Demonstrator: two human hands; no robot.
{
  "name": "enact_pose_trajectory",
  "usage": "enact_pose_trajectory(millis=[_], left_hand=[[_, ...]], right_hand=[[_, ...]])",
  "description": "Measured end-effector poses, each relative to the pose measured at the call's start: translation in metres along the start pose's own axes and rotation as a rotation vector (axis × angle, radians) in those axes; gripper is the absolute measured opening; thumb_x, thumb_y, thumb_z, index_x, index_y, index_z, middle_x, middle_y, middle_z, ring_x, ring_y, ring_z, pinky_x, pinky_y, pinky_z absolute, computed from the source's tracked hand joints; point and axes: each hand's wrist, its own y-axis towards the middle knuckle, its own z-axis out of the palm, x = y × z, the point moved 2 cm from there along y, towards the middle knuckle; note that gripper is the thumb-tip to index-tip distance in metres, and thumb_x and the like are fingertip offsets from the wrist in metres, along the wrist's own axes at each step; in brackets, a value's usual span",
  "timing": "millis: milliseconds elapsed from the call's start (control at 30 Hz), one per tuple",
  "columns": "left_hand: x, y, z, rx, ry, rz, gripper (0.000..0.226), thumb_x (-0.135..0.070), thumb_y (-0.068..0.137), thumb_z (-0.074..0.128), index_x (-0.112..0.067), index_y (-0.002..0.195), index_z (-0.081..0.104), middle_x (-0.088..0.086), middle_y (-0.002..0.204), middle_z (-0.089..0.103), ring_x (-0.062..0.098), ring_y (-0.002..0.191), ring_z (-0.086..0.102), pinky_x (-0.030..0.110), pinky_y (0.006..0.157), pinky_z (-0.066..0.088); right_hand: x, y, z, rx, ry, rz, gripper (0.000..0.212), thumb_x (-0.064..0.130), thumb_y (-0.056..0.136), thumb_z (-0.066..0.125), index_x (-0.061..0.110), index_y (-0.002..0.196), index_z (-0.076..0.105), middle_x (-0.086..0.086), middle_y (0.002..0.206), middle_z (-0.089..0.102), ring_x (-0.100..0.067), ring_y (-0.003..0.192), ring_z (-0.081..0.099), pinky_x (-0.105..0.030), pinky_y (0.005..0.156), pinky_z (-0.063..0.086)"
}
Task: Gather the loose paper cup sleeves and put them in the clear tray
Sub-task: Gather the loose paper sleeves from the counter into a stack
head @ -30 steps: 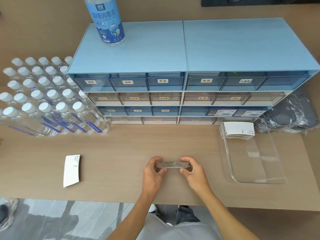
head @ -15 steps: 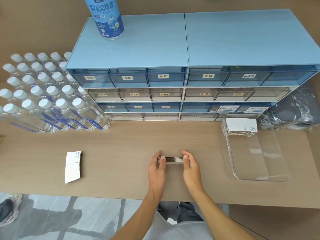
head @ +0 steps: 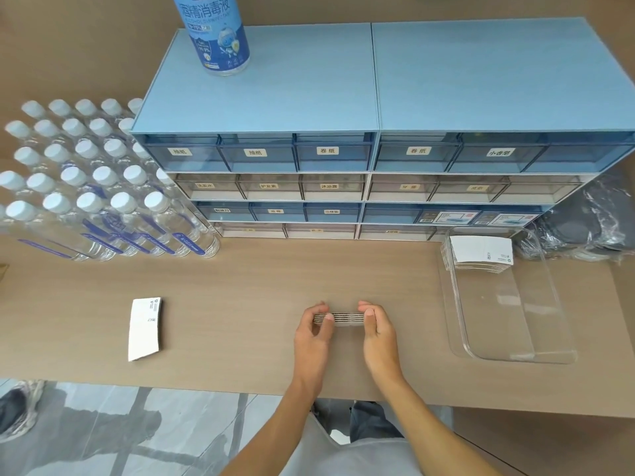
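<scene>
At lower centre, the left hand (head: 314,329) and right hand (head: 376,328) each had a grip closed on one end of a stack of paper cup sleeves (head: 340,319) resting edge-down on the tabletop (head: 240,286). Squaring the edges with even pressure would likely help before carrying it to the clear tray (head: 515,355) at right; one loose sleeve (head: 144,328) lay at left.
</scene>
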Motion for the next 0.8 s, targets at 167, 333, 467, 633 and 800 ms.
enact_pose_trajectory(millis=[167,333,467,633,800], left_hand=[[0.001,0.001,-0.003,0.046,0.120,0.038,0.039,-0.002,0.084,0.068,-0.026,0.114,0.061,-0.017,0.126,0.063,0.010,0.087,0.060,0.026,0.081,0.053],[0.003,0.007,-0.003,0.006,0.179,0.060,0.031,0.005,0.088,0.061,-0.017,0.110,0.065,-0.020,0.099,0.067,0.012,0.075,0.057,0.018,0.068,0.050],[0.001,0.010,-0.003,0.006,0.267,0.064,0.030,0.003,0.088,0.063,-0.015,0.111,0.065,-0.011,0.096,0.067,0.009,0.071,0.057,0.018,0.067,0.050],[-0.002,0.010,-0.003,-0.014,0.339,0.077,0.029,0.003,0.086,0.064,-0.015,0.108,0.067,-0.005,0.088,0.069,0.004,0.068,0.058,0.010,0.063,0.046],[-0.007,0.009,-0.002,-0.024,0.371,0.066,0.028,0.003,0.086,0.063,-0.015,0.107,0.066,-0.002,0.074,0.062,0.009,0.062,0.052,0.011,0.056,0.043]], right_hand=[[0.001,0.001,0.001,-0.012,-0.018,-0.011,0.028,0.013,0.104,0.037,0.011,0.106,0.064,0.008,0.107,0.065,-0.010,0.105,0.059,0.002,0.087,0.036],[0.003,0.001,-0.002,0.014,-0.035,-0.020,0.030,0.014,0.104,0.037,0.006,0.109,0.065,0.003,0.109,0.066,-0.012,0.106,0.059,-0.001,0.088,0.037],[0.006,-0.001,-0.008,0.106,-0.061,-0.014,0.023,0.019,0.102,0.045,0.008,0.113,0.063,0.002,0.112,0.066,-0.011,0.105,0.059,0.000,0.086,0.037],[0.008,-0.001,-0.016,0.232,-0.195,-0.042,0.034,0.003,0.088,0.063,0.012,0.120,0.057,0.005,0.117,0.061,-0.006,0.109,0.055,0.004,0.087,0.032],[0.011,-0.001,-0.016,0.179,-0.285,-0.069,0.026,-0.006,0.088,0.057,0.010,0.108,0.061,-0.002,0.100,0.067,-0.015,0.090,0.061,-0.004,0.077,0.040]])
